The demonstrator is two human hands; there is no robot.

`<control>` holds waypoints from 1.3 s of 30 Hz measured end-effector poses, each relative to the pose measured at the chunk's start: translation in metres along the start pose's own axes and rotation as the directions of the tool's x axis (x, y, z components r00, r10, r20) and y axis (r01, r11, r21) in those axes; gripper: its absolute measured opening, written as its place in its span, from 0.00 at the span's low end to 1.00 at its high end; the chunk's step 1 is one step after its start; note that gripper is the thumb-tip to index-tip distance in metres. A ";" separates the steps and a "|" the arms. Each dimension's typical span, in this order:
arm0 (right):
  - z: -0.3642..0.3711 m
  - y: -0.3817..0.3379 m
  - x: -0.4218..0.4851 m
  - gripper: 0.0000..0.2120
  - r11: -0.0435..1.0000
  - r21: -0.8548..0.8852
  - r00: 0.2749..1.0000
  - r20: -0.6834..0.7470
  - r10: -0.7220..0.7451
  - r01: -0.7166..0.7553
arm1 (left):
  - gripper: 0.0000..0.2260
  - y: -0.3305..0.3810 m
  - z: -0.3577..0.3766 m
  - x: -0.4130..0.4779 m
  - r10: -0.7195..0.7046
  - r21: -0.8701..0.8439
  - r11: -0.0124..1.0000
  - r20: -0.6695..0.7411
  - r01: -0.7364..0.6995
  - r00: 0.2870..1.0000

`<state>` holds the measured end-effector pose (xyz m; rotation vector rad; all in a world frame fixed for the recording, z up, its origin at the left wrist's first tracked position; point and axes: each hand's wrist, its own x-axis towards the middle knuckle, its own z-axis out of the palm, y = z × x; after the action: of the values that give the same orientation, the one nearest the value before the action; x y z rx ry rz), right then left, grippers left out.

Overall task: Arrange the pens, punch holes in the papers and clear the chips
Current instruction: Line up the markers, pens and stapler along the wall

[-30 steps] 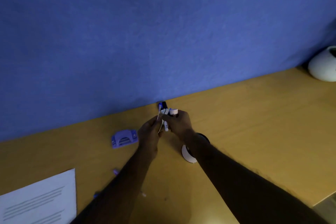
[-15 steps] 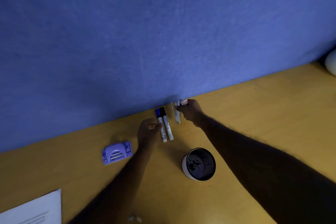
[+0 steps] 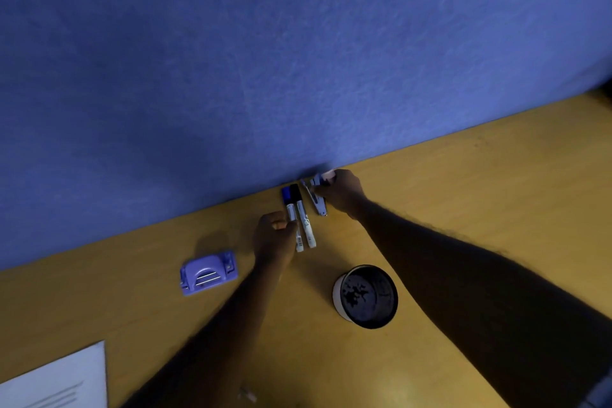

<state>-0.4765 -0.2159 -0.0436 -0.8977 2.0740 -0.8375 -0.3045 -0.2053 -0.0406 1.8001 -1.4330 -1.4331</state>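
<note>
Two markers lie side by side on the yellow desk (image 3: 463, 209), caps against the foot of the blue wall panel (image 3: 265, 60): a blue-capped marker (image 3: 291, 209) on the left and a black-capped marker (image 3: 303, 214) touching it on the right. The left hand (image 3: 273, 238) rests on the desk beside their lower ends, its fingers (image 3: 281, 225) curled in narrow and the tips touching the barrel of the blue-capped marker.

The right hand (image 3: 341, 192) is at the wall edge just right of the markers. Its fingers are closed around a small bunch of pens (image 3: 316, 197), which slant down-left from the hand with the tips on or just above the desk; how many pens is hard to tell.

A purple hole punch (image 3: 208, 273) sits on the desk left of the left hand, well apart from the markers. A round cup (image 3: 364, 296) with a white wall and dark inside stands between the forearms. A printed paper (image 3: 63, 381) lies at the lower left corner.
</note>
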 end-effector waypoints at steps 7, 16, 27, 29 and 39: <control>-0.002 -0.002 -0.008 0.10 0.999 -0.019 0.999 0.004 -0.033 0.033 | 0.17 -0.001 0.000 0.002 0.015 0.027 1.000 0.012 -0.015 1.000; -0.023 0.020 -0.028 0.14 0.982 -0.185 0.999 -0.038 0.038 -0.044 | 0.15 0.001 -0.002 -0.004 0.009 0.038 0.999 0.011 -0.010 1.000; -0.016 0.016 -0.040 0.18 0.944 -0.328 0.997 -0.060 -0.051 0.029 | 0.14 -0.008 -0.011 -0.015 0.016 0.054 0.998 -0.012 -0.015 1.000; -0.017 0.016 -0.040 0.19 0.948 -0.316 0.997 -0.042 -0.060 0.044 | 0.14 -0.009 -0.011 -0.014 0.017 0.053 0.998 -0.011 -0.017 1.000; -0.024 0.012 -0.042 0.21 0.951 -0.308 0.999 -0.030 -0.024 0.014 | 0.15 -0.011 -0.009 -0.009 0.032 0.048 0.998 -0.004 -0.032 0.999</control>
<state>-0.4782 -0.1693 -0.0251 -1.0754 2.2678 -0.5469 -0.2909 -0.1952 -0.0417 1.8000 -1.4988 -1.3894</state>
